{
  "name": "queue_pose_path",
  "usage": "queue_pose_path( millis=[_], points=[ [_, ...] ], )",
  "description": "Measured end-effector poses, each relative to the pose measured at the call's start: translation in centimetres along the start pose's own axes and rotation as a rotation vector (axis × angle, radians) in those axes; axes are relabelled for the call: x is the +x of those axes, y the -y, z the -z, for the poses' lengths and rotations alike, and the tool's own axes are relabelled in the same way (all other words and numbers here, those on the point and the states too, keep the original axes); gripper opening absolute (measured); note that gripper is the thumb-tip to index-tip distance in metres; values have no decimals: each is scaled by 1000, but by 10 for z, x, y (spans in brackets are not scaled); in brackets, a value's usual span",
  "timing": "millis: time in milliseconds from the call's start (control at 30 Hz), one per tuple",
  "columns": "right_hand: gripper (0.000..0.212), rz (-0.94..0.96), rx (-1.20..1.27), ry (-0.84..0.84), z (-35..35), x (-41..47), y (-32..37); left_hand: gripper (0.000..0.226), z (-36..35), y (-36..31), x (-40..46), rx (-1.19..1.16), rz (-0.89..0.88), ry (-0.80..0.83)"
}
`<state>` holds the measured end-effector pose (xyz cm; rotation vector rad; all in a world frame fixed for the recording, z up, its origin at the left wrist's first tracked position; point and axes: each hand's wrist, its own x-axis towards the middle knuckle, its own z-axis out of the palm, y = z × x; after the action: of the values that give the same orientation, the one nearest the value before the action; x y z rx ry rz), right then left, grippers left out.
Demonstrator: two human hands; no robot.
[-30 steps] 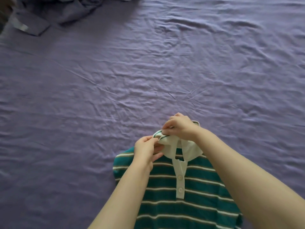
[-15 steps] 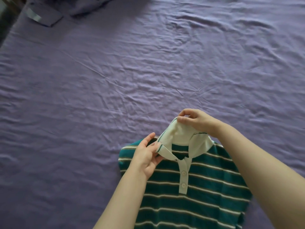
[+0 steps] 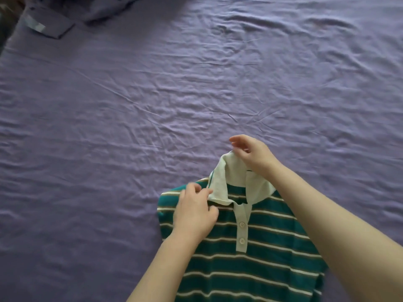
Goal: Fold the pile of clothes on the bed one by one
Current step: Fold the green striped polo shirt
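A teal polo shirt [image 3: 250,264] with white and brown stripes lies face up on the purple bed sheet [image 3: 152,105], its buttoned placket toward me. Its white collar [image 3: 235,173] stands raised at the back. My left hand [image 3: 196,212] pinches the collar's left flap against the shoulder. Over the collar's top edge my right hand [image 3: 250,155] hovers with loosely spread fingers, and its thumb just touches the fabric. My forearms hide part of the shirt's right side and lower left.
A heap of purple-grey clothes [image 3: 102,9] lies at the far left corner of the bed, with a sleeve cuff [image 3: 50,27] sticking out. The bed's left edge [image 3: 8,38] shows there. Wrinkled sheet stretches across the rest.
The collar has been unrolled and pulled upright. My right hand moved up and right and loosened its pinch; my left hand shifted to the collar's left flap.
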<state>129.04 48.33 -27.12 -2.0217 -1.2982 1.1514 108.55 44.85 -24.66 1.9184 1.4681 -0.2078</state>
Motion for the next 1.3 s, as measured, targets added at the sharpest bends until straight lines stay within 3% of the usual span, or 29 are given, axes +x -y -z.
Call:
queue_pose_path(
  millis=[100, 167, 333, 467, 567, 667, 767, 967, 1067, 1133, 1200, 1300],
  points=[
    [27, 100, -236, -341, 9, -21, -9, 34, 5, -22, 19, -20, -71, -251],
    [26, 64, -263, -414, 16, -36, -17, 33, 7, -38, 43, -32, -120, -265],
    [32, 3, -465, -47, 13, -57, -37, 42, 3, -63, 86, 237, -143, -13],
    [22, 25, -323, -151, 21, -73, -50, 53, 0, -55, 87, 184, -151, 98],
    [13, -17, -243, -225, 31, -85, -60, 50, 1, -42, 78, 95, -187, 79],
    [10, -25, -187, -169, 37, -95, -66, 48, 5, -33, 68, 7, -150, 14],
    [13, 1, -141, -196, 42, -107, -70, 64, 10, -24, 61, 119, -227, -101],
    [9, -167, -45, -288, 37, -121, -82, 52, 9, -21, 55, 239, -224, -56],
    [38, -295, -108, -297, 28, -105, -75, 50, 0, -32, 57, 342, -310, -118],
    [46, -355, -215, -273, 24, -93, -72, 53, -9, -40, 59, 397, -391, -155],
    [36, -364, -253, -294, 22, -85, -71, 58, -16, -50, 60, 450, -457, -173],
    [23, -227, -223, -341, 21, -75, -72, 63, -22, -61, 62, 494, -563, -234]
  ],
)
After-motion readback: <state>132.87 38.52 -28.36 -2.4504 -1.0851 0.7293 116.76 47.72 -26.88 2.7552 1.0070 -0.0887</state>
